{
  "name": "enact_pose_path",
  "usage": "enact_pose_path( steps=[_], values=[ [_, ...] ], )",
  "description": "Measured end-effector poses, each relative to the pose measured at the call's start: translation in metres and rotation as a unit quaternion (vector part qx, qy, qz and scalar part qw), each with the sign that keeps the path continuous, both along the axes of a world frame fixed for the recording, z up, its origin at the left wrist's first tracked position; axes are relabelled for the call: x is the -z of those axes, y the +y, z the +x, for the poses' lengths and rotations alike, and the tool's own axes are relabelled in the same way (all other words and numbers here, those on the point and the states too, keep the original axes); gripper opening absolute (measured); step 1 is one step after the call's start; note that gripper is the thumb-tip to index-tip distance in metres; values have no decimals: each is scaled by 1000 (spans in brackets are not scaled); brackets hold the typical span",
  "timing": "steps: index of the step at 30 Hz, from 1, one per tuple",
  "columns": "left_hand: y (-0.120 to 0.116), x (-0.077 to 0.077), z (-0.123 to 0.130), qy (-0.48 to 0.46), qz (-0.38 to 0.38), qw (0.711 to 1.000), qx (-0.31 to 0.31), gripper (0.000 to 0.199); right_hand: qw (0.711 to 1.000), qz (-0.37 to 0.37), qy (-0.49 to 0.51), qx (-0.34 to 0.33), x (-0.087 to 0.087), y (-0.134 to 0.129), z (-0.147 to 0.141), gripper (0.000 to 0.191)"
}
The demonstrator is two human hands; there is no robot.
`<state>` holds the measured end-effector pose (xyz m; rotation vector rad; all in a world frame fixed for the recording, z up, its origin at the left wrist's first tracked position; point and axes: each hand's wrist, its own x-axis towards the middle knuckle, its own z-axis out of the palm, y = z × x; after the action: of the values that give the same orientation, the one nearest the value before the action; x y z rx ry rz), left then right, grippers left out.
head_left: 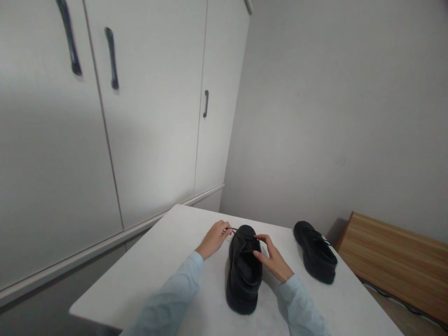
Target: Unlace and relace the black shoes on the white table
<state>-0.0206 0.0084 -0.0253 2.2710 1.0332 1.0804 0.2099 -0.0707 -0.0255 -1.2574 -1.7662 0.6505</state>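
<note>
I have the black shoelace (235, 229) pinched between the thumb and fingertips of my left hand (214, 239), just left of the toe end of the black lace-up shoe (242, 301). The shoe stands upright on its sole on the white table (154, 254), its long axis running near to far, heel towards me and toe away. From my left grip, the lace runs rightwards to the lacing, so it lies across the shoe's length rather than along it.

My right hand (275, 262) is closer to the shoe's opening, at its right edge, with thumb and index finger parted beside the lacing and tongue. I cannot tell whether a lace end sits between those fingers.

The shoe looks like smooth, dull leather, with a rounded toe, a padded-looking collar and a thick dark sole; the lace is thin and cord-like. A matching shoe (317, 257) sits well apart to the right, angled with its toe far and left. The tabletop is smooth and matte, with rounded corners. My pale blue sleeves (175, 294) wrinkle softly. Flat white cabinet doors (154, 116) with dark, curved handles (112, 58) rise at left, and a wood-grained panel (395, 261) slants at right.
</note>
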Motion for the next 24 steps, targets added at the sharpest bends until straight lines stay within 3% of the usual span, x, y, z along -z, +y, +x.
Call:
enact_pose_path(
  steps=[5,10,14,24],
  values=[
    [7,6,4,-175,-104,979,24,36,999,-16,35,-34,2,2,8,44],
    [7,10,11,-354,-234,904,43,42,996,-43,71,-46,3,3,12,50],
    [2,2,12,-444,-260,856,52,38,995,-54,69,-43,1,2,11,51],
    [2,-7,6,-536,-273,795,71,36,996,-62,61,-36,-2,0,9,50]
  ],
)
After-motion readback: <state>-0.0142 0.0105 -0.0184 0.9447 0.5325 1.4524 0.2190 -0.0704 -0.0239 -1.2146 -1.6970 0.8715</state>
